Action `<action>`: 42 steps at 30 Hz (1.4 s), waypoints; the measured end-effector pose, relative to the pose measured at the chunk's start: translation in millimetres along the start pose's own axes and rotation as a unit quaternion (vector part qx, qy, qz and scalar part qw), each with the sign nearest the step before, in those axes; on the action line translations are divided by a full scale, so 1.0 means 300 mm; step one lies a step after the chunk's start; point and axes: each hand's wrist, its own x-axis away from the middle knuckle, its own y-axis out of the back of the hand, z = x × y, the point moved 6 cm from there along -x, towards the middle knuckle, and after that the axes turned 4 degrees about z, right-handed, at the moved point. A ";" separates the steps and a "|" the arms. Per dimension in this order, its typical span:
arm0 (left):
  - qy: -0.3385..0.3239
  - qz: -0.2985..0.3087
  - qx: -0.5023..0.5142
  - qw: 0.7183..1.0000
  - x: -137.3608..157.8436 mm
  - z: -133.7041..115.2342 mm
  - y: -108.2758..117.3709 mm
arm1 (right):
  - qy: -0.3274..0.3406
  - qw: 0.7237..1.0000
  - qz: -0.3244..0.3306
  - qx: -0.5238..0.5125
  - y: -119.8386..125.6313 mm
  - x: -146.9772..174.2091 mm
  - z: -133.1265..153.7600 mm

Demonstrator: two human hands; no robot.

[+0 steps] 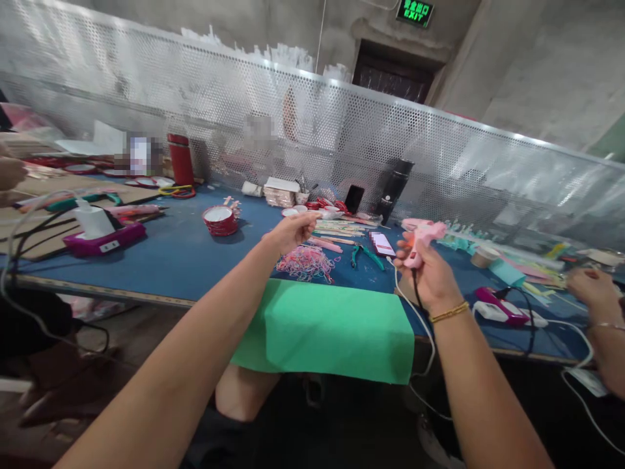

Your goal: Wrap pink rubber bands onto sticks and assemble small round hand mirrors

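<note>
My right hand (432, 270) is wrapped round a pink hot glue gun (422, 234), whose dark cord hangs below my wrist. The fingers of my left hand (295, 231) are pinched together over the table; what is between them is too small to make out. Below that hand lies a heap of pink and multicoloured loops (307, 264). Thin sticks (342, 228) are spread just beyond it. Teal-handled pliers (367, 256) and a lit phone (382, 244) rest between my two hands. A green cloth (336, 329) hangs from the table edge over my lap.
On the blue table (170, 260) stand a red round tin (219, 220), a red flask (180, 159) and a black bottle (394, 189). Purple power strips (105, 239) with cords lie at both sides. Another person's hand (593, 290) is at right. A perforated metal screen (322, 143) runs behind.
</note>
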 end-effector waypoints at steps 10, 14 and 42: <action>0.056 0.087 -0.065 0.992 0.024 0.046 -0.033 | -0.008 0.988 0.136 -0.070 -0.292 0.179 -0.180; 0.064 0.103 -0.083 0.989 0.031 0.053 -0.043 | 0.015 0.989 0.143 -0.039 -0.300 0.202 -0.175; 0.067 0.127 -0.094 0.985 0.034 0.061 -0.040 | 0.006 0.993 0.104 -0.049 -0.288 0.187 -0.222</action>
